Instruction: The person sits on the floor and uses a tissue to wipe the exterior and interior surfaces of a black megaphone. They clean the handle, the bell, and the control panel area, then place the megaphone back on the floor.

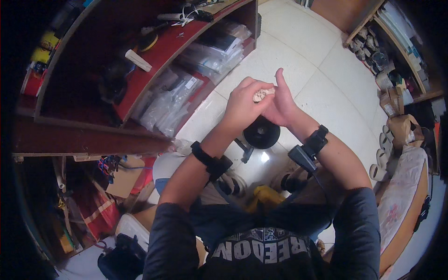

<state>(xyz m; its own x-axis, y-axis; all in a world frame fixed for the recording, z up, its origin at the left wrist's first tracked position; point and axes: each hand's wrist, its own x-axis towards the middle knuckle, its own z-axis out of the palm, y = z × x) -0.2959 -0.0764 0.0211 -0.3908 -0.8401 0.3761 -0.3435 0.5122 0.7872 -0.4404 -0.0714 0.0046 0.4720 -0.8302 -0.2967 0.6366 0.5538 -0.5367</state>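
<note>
My left hand (243, 103) is closed around a small pale, lumpy, beige piece (262, 95), pinched between thumb and fingers; its kind is not clear. Close against it, my right hand (283, 104) has its palm turned toward the piece and its thumb stretched up. The right fingers lie partly behind the left hand, and the palm seems to touch the piece. Below both hands is a round black disc-shaped thing (261, 134) with a pale centre, partly covered by them. Dark straps with small devices sit on both my forearms.
A dark red shelf unit (154, 77) at the left holds plastic-wrapped packages (170, 100) and tools. Yellow cloth (267, 198) lies between my legs. At the right are a brown paper bag (405, 129), several pale slippers (381, 156) and a long cushioned seat (402, 196). Pale tiles (322, 88) cover the floor.
</note>
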